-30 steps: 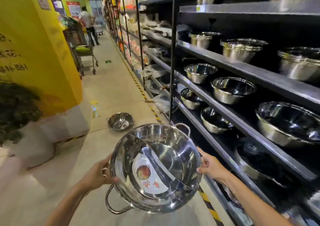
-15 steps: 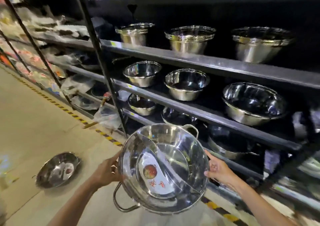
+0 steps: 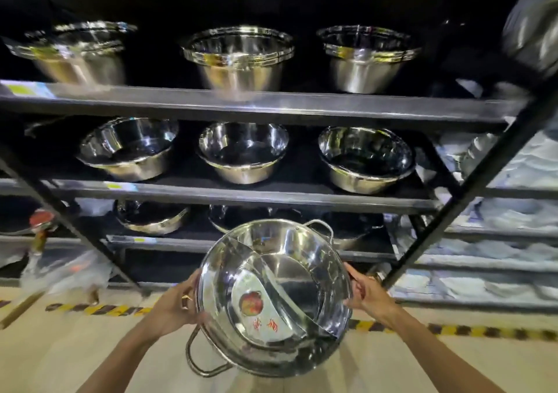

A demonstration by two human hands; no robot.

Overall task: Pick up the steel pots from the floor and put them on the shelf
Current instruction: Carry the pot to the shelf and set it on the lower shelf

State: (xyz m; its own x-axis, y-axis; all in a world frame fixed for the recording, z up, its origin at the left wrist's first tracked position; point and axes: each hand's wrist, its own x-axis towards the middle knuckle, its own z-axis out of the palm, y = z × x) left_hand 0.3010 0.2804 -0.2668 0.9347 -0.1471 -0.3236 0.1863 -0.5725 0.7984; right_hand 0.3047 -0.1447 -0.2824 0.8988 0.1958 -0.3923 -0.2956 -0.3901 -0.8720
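I hold a wide steel pot (image 3: 273, 296) with a curved divider and a red-printed label inside, tilted toward me in front of the lower shelves. My left hand (image 3: 173, 303) grips its left rim and my right hand (image 3: 363, 294) grips its right rim. One loop handle (image 3: 199, 359) points down toward me, the other (image 3: 321, 226) points at the shelf. The dark metal shelf (image 3: 241, 199) stands straight ahead with several steel bowls and pots on its levels.
Three tall steel pots (image 3: 238, 57) fill the upper level and three bowls (image 3: 243, 151) the middle one. Darker pans (image 3: 151, 216) sit on the low level. A black diagonal post (image 3: 459, 202) rises at right. Yellow-black tape (image 3: 99, 309) marks the floor along the shelf base.
The view has swung right to face the shelf squarely. The pot stays in both hands, now closer to the low shelf. The second pot on the floor has left the view.
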